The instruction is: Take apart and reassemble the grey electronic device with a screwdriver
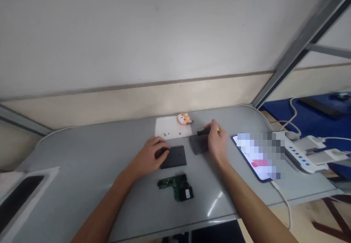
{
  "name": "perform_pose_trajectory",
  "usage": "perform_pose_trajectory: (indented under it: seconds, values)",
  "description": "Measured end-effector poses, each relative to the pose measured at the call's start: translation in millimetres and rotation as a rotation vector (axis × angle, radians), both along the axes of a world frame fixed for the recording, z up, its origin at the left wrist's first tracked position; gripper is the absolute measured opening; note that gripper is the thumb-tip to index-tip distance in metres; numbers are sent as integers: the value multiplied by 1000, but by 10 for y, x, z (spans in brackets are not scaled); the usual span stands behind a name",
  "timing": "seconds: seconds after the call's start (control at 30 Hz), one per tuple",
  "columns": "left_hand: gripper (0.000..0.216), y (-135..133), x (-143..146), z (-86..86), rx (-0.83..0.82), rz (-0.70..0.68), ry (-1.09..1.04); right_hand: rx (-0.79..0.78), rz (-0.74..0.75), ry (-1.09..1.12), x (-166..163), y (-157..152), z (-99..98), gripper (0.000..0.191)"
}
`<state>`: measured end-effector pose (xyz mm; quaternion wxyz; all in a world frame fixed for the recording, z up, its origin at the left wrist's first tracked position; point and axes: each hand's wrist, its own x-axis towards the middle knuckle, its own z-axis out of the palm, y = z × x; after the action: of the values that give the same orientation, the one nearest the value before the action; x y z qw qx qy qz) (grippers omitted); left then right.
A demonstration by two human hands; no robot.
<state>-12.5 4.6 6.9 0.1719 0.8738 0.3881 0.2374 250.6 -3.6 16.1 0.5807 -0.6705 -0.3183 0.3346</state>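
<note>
My left hand [152, 154] rests with fingers curled on the left edge of a flat dark rectangular case [174, 156] on the grey table [82, 162]. My right hand [217, 142] is closed around a black-handled screwdriver [204, 131] with a yellow end, held above a second dark grey slab [199, 144]. A green circuit board [177, 186] lies on the table in front of the case. Several tiny screws [166, 134] lie on a white sheet [171, 127] behind my hands.
A small orange and white figure [183, 119] sits at the sheet's far edge. A phone [256, 157] with a lit screen lies at right, cabled. A white power strip [304, 155] stands beyond it. A wall rises behind the table.
</note>
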Motion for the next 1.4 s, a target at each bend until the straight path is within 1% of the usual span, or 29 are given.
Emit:
perform_pose_trajectory:
  seconds: [0.1, 0.27, 0.37, 0.47, 0.57, 0.63, 0.7, 0.77, 0.8, 0.83, 0.87, 0.9, 0.93, 0.97, 1.03, 1.13, 1.2, 1.23, 1.27, 1.3, 1.4]
  values:
    - [18, -1, -63, -57, -47, 38, -58, 15, 29, -55, -83, -48, -3, 59]
    - [18, 97, -173, -97, -18, 131, -77, 12, 59, -56, -162, -132, 50, 58]
    - [16, 115, -234, -130, -8, 146, -95, 12, 55, -62, -187, -157, 63, 57]
    - [20, 142, -264, -156, 24, 158, -96, 1, 70, -40, -212, -165, 40, 58]
    - [25, 174, -303, -105, 41, 194, -90, 7, 81, -19, -213, -169, 34, 59]
    - [25, 140, -328, 5, 61, 212, -62, 41, 73, -27, -168, -168, 75, 59]
    - [23, 7, -311, 157, 89, 207, -8, 132, 26, -64, -71, -157, 156, 59]
    - [17, -232, -220, 286, 108, 155, 69, 302, -76, -128, 64, -138, 255, 57]
    - [17, -378, -148, 319, 108, 79, 101, 405, -132, -168, 138, -129, 301, 56]
    - [23, -526, -65, 326, 97, -20, 130, 508, -179, -207, 208, -122, 339, 54]
    - [31, -664, 22, 307, 78, -106, 163, 587, -204, -249, 270, -117, 365, 52]
    - [35, -780, 106, 269, 89, -181, 176, 628, -195, -298, 322, -114, 376, 50]
    - [35, -866, 182, 220, 96, -244, 191, 636, -158, -356, 361, -112, 374, 47]
    - [36, -917, 245, 169, 111, -273, 184, 611, -90, -424, 386, -110, 358, 45]
    - [36, -921, 331, 95, 117, -282, 175, 522, 115, -562, 396, -106, 297, 41]
    - [35, -766, 366, 109, 103, -271, 210, 360, 450, -740, 338, -91, 183, 31]
    - [36, -619, 330, 172, 98, -288, 223, 236, 590, -849, 281, -78, 110, 22]
    - [37, -540, 291, 200, 97, -284, 213, 181, 627, -903, 251, -73, 75, 20]
    - [37, -459, 238, 219, 104, -253, 187, 143, 650, -948, 223, -69, 39, 19]
    - [35, -375, 171, 223, 117, -193, 160, 121, 665, -982, 195, -65, 3, 19]
    - [28, -140, -77, 142, 195, 148, 65, 107, 665, -1041, 107, -63, -95, 21]
